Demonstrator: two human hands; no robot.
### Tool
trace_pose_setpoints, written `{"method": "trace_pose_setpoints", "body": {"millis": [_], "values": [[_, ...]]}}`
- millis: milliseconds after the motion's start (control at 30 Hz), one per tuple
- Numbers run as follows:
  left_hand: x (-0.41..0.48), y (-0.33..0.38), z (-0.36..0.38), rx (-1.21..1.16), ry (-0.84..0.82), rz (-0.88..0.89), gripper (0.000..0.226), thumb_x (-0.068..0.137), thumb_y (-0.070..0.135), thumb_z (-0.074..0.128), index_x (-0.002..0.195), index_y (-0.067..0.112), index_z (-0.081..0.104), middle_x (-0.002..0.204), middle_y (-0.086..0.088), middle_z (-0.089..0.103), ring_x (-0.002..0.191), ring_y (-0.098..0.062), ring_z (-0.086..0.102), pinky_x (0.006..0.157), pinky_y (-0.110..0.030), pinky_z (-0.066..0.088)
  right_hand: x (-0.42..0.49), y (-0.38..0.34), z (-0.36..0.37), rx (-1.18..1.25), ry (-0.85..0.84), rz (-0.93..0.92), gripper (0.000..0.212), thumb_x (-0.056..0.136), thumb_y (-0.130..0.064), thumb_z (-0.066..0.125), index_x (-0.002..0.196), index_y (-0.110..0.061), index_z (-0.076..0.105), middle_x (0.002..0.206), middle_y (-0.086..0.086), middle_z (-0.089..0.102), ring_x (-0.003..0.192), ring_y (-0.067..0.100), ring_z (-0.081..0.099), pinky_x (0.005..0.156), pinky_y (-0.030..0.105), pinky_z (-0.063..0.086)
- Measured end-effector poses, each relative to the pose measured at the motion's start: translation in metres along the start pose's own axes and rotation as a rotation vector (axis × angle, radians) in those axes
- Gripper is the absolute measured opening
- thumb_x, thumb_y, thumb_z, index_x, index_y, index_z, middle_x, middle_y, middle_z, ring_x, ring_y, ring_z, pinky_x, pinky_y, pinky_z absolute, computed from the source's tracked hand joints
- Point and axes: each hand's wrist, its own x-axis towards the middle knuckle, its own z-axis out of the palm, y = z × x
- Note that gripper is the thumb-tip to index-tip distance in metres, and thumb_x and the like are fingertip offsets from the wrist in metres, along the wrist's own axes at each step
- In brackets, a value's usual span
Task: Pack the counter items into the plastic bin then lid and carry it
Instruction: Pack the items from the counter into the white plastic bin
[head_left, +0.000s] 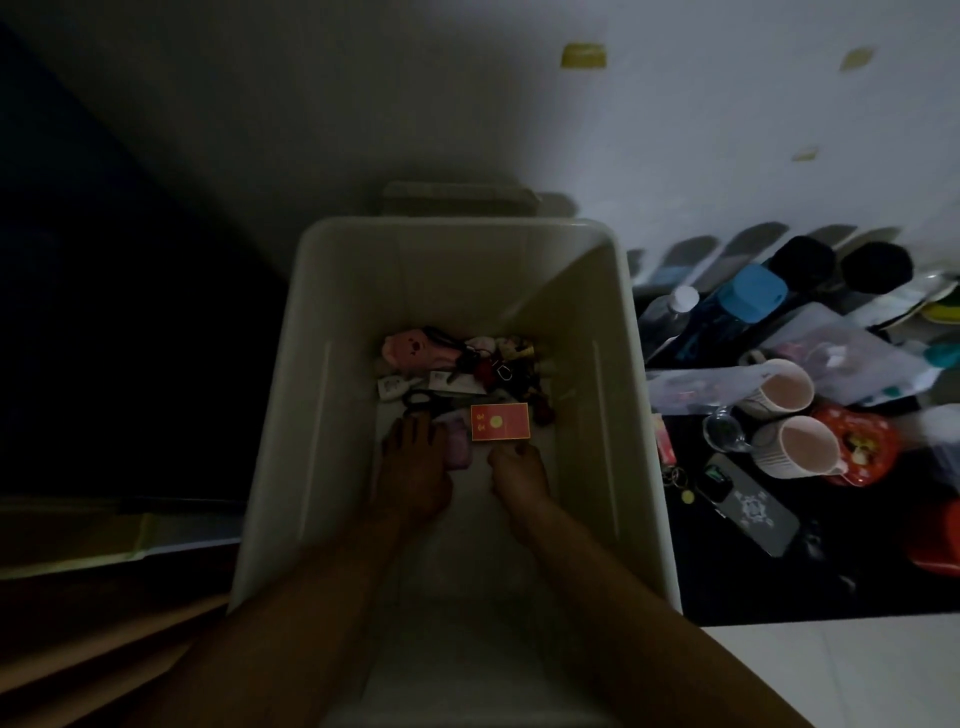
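1. Head view: bin sits open, kinda dark inside.
2. Left hand lies flat on its floor, fingers straight, tips at the scissors.
3. Right hand: fingers curled right at the near edge of the red packet; can't tell if they grip it.

The bin runs off the bottom edge. Its small things are too dark to tell apart. Whether the right hand holds anything is hard to see.

black counter with mugs, phone
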Motion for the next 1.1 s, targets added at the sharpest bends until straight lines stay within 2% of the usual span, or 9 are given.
{"method": "trace_pose_setpoints", "body": {"millis": [67, 200, 400, 567, 667, 867, 933, 1033, 1100], "values": [[-0.004, -0.001, 0.003, -0.022, 0.025, 0.018, 0.073, 0.052, 0.025, 0.063, 0.122, 0.004, 0.059, 0.119, -0.022, 0.057, 0.104, -0.041, 0.056, 0.090, -0.048, 0.048, 0.000, 0.004, 0.000, -0.014, -0.011, 0.014, 0.093, 0.044, -0.055, 0.048, 0.130, -0.018, 0.050, 0.102, 0.006, 0.052, 0.087, 0.022, 0.051, 0.068, 0.030, 0.042], [-0.004, -0.008, 0.002, -0.008, 0.046, 0.065, 0.073, 0.057, 0.025, 0.068, 0.126, 0.006, 0.058, 0.117, -0.017, 0.059, 0.102, -0.038, 0.058, 0.088, -0.044, 0.048, -0.007, 0.001, 0.003, -0.034, -0.043, 0.043, 0.093, 0.050, -0.053, 0.051, 0.136, -0.018, 0.046, 0.125, 0.017, 0.057, 0.104, 0.031, 0.059, 0.089, 0.044, 0.050], [0.002, -0.009, 0.000, 0.077, -0.004, 0.010, 0.068, 0.055, 0.022, 0.070, 0.120, 0.006, 0.064, 0.110, -0.015, 0.063, 0.090, -0.036, 0.062, 0.070, -0.042, 0.053, -0.008, 0.002, 0.007, -0.093, -0.071, 0.057, 0.082, 0.061, -0.049, 0.050, 0.136, -0.017, 0.044, 0.125, 0.015, 0.053, 0.101, 0.033, 0.057, 0.081, 0.041, 0.051], [0.005, -0.014, 0.012, 0.122, 0.041, -0.007, 0.052, 0.077, 0.017, 0.042, 0.125, 0.004, 0.061, 0.118, -0.019, 0.061, 0.098, -0.036, 0.056, 0.079, -0.047, 0.051, 0.010, 0.016, 0.010, -0.113, -0.088, 0.067, 0.084, 0.052, -0.052, 0.054, 0.128, -0.019, 0.047, 0.107, 0.008, 0.049, 0.092, 0.025, 0.051, 0.076, 0.040, 0.048], [0.009, -0.016, 0.009, 0.162, 0.077, -0.004, 0.045, 0.080, 0.016, 0.047, 0.121, 0.006, 0.063, 0.116, -0.019, 0.062, 0.095, -0.036, 0.061, 0.076, -0.045, 0.052, 0.003, 0.012, 0.007, -0.126, -0.101, 0.060, 0.085, 0.062, -0.046, 0.052, 0.141, -0.019, 0.039, 0.114, 0.010, 0.053, 0.094, 0.023, 0.049, 0.084, 0.042, 0.049], [0.010, -0.017, 0.006, 0.191, 0.111, 0.104, 0.045, 0.072, 0.022, 0.046, 0.109, 0.011, 0.070, 0.108, -0.011, 0.068, 0.089, -0.034, 0.066, 0.068, -0.044, 0.055, -0.004, 0.004, 0.005, -0.131, -0.096, 0.059, 0.082, 0.062, -0.043, 0.051, 0.139, -0.015, 0.043, 0.116, 0.011, 0.054, 0.096, 0.023, 0.050, 0.092, 0.044, 0.049], [0.009, -0.017, 0.005, 0.208, 0.131, 0.119, 0.042, 0.067, 0.021, 0.064, 0.107, 0.012, 0.072, 0.108, -0.010, 0.069, 0.089, -0.033, 0.067, 0.066, -0.041, 0.054, -0.007, 0.003, 0.004, -0.118, -0.102, 0.063, 0.081, 0.063, -0.042, 0.052, 0.139, -0.015, 0.044, 0.111, 0.007, 0.052, 0.096, 0.023, 0.050, 0.090, 0.043, 0.049], [0.008, -0.017, 0.004, 0.158, 0.128, 0.096, 0.052, 0.057, 0.017, 0.083, 0.108, 0.012, 0.072, 0.107, -0.010, 0.069, 0.089, -0.032, 0.067, 0.066, -0.040, 0.054, -0.013, -0.001, 0.004, -0.103, -0.127, 0.050, 0.064, 0.064, -0.040, 0.053, 0.124, -0.019, 0.052, 0.100, 0.005, 0.051, 0.087, 0.022, 0.050, 0.072, 0.033, 0.043], [0.006, -0.013, -0.002, 0.128, 0.123, 0.076, 0.051, 0.056, 0.015, 0.083, 0.106, 0.011, 0.071, 0.105, -0.012, 0.068, 0.087, -0.034, 0.067, 0.065, -0.042, 0.055, -0.025, -0.011, 0.000, -0.126, -0.162, 0.021, 0.022, 0.073, -0.033, 0.054, 0.093, -0.023, 0.054, 0.084, 0.001, 0.051, 0.072, 0.017, 0.049, 0.063, 0.029, 0.039]]}}
